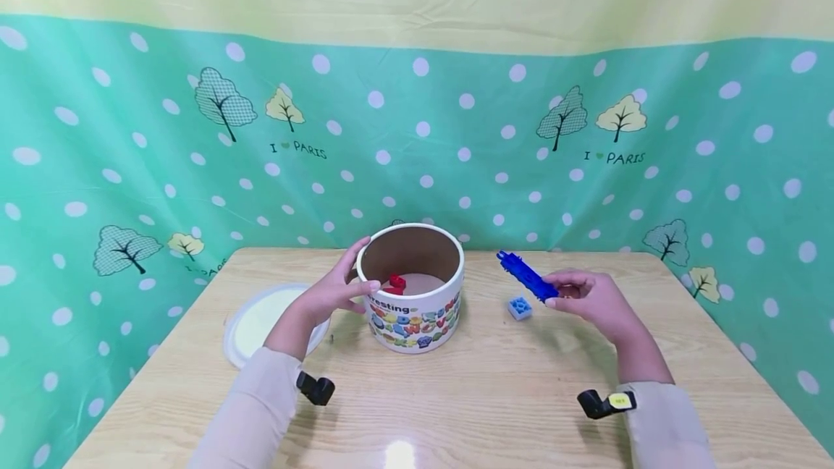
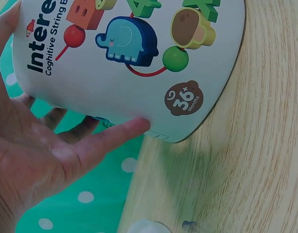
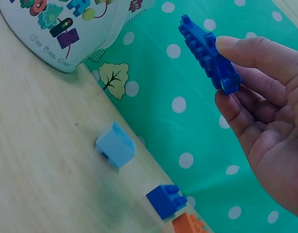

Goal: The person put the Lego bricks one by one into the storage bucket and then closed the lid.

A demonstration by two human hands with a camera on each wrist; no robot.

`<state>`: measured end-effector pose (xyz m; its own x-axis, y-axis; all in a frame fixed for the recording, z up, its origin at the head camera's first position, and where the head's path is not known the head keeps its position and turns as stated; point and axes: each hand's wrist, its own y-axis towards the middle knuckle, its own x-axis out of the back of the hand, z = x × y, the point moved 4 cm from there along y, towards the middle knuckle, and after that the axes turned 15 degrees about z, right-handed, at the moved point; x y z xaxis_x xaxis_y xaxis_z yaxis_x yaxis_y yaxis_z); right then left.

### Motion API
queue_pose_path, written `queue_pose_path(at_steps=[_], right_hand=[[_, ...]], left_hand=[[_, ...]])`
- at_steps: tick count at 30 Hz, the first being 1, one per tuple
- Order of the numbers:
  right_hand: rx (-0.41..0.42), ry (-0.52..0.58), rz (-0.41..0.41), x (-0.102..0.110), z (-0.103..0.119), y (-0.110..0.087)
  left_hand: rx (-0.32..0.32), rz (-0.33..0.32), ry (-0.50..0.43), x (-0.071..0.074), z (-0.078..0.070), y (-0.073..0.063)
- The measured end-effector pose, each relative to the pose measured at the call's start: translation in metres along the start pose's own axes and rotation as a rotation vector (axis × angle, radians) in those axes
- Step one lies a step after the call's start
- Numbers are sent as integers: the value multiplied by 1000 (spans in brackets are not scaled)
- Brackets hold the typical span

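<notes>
My left hand [image 1: 332, 288] holds the left side of a round white bucket [image 1: 417, 320], thumb at its rim and fingers spread along the wall. Letters and toy pictures cover the bucket's outside, and a few red blocks [image 1: 397, 282] lie inside. To the right of it, my right hand [image 1: 589, 300] pinches one end of a long dark blue building-block piece [image 1: 526, 277], studs along its side, raised above the table. Below that piece, a light blue block [image 1: 520, 308] rests on the tabletop. The right wrist view shows a dark blue block [image 3: 167, 200] beside an orange block [image 3: 188, 224].
A round white lid [image 1: 260, 320] lies on the wooden table [image 1: 482, 411] left of the bucket. Behind the table hangs a green and yellow curtain [image 1: 417, 114] with dots and trees.
</notes>
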<state>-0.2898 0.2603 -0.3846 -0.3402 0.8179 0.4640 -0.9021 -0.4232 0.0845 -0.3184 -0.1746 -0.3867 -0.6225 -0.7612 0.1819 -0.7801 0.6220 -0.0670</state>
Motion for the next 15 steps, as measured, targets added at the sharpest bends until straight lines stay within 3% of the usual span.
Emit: queue_pose_path(at_steps=[15], right_hand=[[-45,-23,54,11,29,22]], left_hand=[[-3,1,-2,0,1,0]])
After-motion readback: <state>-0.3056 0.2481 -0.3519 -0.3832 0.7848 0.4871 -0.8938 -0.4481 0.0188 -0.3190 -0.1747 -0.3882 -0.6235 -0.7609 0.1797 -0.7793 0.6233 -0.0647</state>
